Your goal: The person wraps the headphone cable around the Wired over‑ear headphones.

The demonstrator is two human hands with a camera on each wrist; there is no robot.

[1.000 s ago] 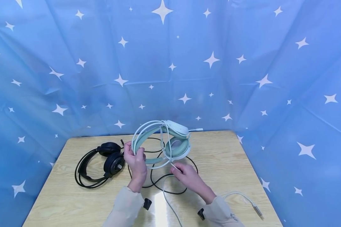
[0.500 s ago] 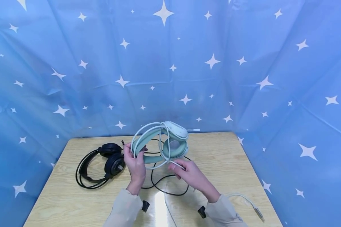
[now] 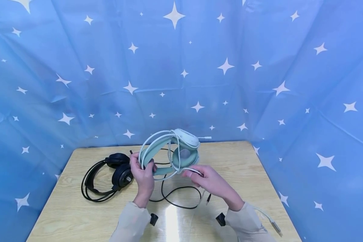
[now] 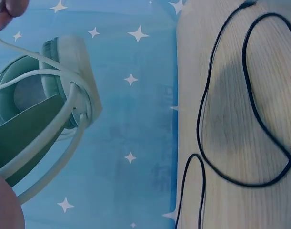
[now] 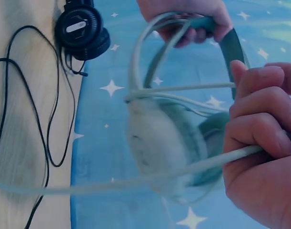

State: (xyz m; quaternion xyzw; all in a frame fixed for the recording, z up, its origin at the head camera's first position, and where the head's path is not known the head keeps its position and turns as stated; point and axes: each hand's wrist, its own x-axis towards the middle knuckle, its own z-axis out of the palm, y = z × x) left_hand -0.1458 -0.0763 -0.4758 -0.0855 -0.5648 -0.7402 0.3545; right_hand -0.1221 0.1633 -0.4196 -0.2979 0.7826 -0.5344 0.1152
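Observation:
A pale green and white headset (image 3: 186,137) is held tilted above the table, its pale cable (image 5: 197,167) looped around the band and ear cups. My left hand (image 3: 144,173) grips the headband at its left side. Lower right of the ear cups, my right hand (image 3: 210,179) pinches the cable, which runs through its curled fingers in the right wrist view. A thin microphone arm (image 3: 205,137) sticks out to the right of the headset. The cable's metal USB plug (image 3: 276,228) lies on the table at the right.
Black headphones (image 3: 121,174) lie on the wooden table (image 3: 63,208) at the left. Their black cord (image 3: 181,188) trails beneath my hands, its plug (image 3: 208,199) near my right hand. A blue curtain (image 3: 157,67) with white stars hangs behind the table.
My right hand has moved right and slightly up, drawing the pale cable with it. The headset has shifted slightly left in the left hand's hold. The black cord's plug has come into sight.

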